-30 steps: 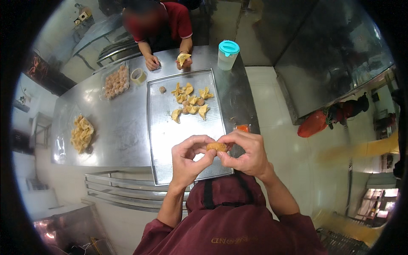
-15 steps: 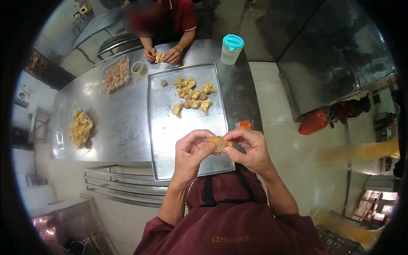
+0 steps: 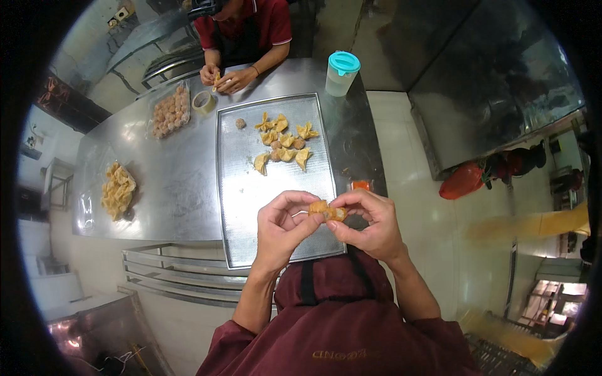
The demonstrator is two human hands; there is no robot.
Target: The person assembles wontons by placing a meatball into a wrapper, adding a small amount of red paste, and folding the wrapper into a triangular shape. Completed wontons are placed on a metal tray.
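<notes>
Over the near end of a metal tray [image 3: 233,244], my left hand [image 3: 281,229] and my right hand [image 3: 374,229] hold a small golden-brown fried-looking piece [image 3: 327,211] between them. Thumbs and fingertips of both hands pinch it from either side. Its pale inside shows at the lower right, and the fingers cover its ends. Farther up the tray lie several yellow folded pieces [image 3: 306,130], pointed like stars, with some brown balls [image 3: 298,143] among them. One more brown ball [image 3: 241,123] sits apart near the tray's far left corner.
A bag of brown balls [image 3: 170,113], a tape roll [image 3: 203,102] and a bag of yellow pieces [image 3: 118,194] lie left on the steel table [image 3: 175,188]. A lidded pitcher [image 3: 342,75] and an orange packet [image 3: 360,185] are right. Across, a co-worker's hands [image 3: 229,81] hold a yellow piece.
Between my fingers the piece has turned and its shape looks more pinched at the middle. Across the table, the co-worker's hands have shifted slightly left with their yellow piece.
</notes>
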